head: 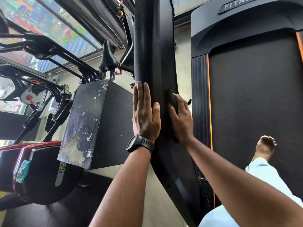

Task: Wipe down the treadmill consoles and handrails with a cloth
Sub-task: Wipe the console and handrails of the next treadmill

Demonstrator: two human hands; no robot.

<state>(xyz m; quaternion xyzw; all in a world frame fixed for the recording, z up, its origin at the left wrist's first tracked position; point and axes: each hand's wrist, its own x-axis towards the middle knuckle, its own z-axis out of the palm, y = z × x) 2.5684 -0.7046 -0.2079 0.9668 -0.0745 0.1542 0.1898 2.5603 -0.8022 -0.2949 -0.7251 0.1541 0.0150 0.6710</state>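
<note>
The treadmill belt (254,104) fills the right side, dark with an orange line on its edge; the lettering on the motor cover (237,22) above it is cut off by the frame after "FITNE". The black padded handrail (152,46) runs from the top of the view down to the bottom, and its upper end goes out of the picture. Left of it stands a black box (91,122) with peeling paint. Behind the box are exercise bikes, of which a saddle (107,58) is clear but the frames overlap and are hard to separate.

The left hand (144,115) lies flat on the left face of the handrail, with fingers straight and close together and the thumb beside them. The right hand (182,118) is on the right face, fingers bent over a dark cloth (173,99) and pressing it on the rail. The cloth is almost the same colour as the rail and mostly hidden under the hand, so only its edges show. A black watch (139,143) is on the left wrist. A bare foot (264,147) rests on the belt.
</note>
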